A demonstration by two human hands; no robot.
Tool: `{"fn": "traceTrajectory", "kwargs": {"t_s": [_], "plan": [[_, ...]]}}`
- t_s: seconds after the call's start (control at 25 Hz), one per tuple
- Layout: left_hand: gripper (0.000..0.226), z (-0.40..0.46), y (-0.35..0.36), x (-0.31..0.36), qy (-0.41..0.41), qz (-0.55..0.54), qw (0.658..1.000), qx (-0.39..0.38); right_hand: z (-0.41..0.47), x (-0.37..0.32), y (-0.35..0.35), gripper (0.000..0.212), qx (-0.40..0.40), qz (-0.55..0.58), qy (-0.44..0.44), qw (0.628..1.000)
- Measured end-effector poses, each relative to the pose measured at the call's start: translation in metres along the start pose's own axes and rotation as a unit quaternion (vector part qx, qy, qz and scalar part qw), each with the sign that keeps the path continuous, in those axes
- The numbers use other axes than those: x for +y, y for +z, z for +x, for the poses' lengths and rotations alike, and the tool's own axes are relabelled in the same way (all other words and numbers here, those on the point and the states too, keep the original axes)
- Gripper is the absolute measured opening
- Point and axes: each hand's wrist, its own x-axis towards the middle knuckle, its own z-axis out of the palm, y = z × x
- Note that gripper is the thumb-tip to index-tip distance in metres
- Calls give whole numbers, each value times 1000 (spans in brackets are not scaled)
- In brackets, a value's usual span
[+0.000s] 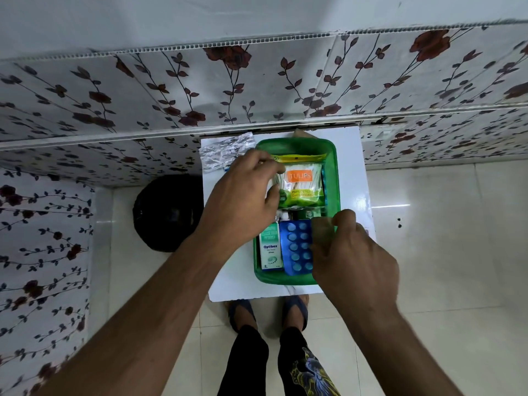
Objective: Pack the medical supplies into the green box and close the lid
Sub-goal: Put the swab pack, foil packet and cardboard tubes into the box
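The green box (331, 155) stands open on a small white table (351, 167). Inside its far half lies a packet of cotton swabs (305, 187) with an orange label. My left hand (245, 195) pinches that packet's left edge. In the near half a white and green Optibex carton (271, 250) lies beside a blue blister strip of pills (297, 247). My right hand (351, 252) holds the strip's right edge and covers the box's near right corner. No lid is visible.
Clear crinkled plastic wrap (225, 151) lies on the table's far left corner. A black round object (168, 212) sits on the floor left of the table. Floral-papered walls rise behind and to the left. My feet in sandals (268, 310) stand on pale tiles below the table.
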Motion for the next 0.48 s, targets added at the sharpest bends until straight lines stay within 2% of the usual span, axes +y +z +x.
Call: {"fn": "traceTrajectory", "kwargs": {"t_s": [0.04,0.08,0.16,0.28,0.4,0.48], "plan": [[28,-3,0,-3,-7,-9,1000,4,0,0,2,53,-2,-7,-5,1000],[27,-5,0,-7,-12,-19,1000,8,-1,1,4,55,-11,-17,-9,1000],[25,-8,2,-13,-21,-38,999,19,-4,5,12,38,-31,-53,-2,998],[24,-10,0,-21,-38,-73,995,48,-7,4,15,30,-49,-73,-5,996],[23,-8,-7,-35,-62,-108,988,89,-5,7,5,31,-61,-28,-23,997],[23,-5,-11,-50,-101,-134,979,111,10,15,-3,34,-23,49,-12,998]]}}
